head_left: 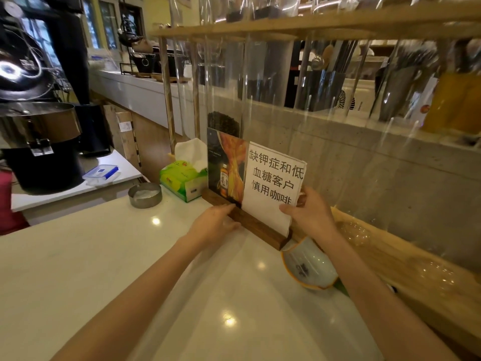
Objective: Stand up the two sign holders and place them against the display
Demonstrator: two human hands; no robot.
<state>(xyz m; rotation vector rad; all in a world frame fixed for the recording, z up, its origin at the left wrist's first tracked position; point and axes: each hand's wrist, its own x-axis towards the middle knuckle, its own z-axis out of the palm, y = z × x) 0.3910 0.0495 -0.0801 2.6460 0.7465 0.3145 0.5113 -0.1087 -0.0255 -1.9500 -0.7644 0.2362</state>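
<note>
Sign holder [250, 220] stands upright on the counter [104, 256], near the display [338, 74]. My left hand [216, 222] presses its wooden base; right hand [309, 212] pinches the panel's edge. Base looks heavy, panel stiff, slippery: I'd grip the base.

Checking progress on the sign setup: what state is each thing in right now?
Sign holder: upright, at the display.
White paper sign: standing in the holder.
Poster: upright.
Left hand: on the wooden base.
Right hand: on the sign's right edge.
Tissue box: open.
</note>
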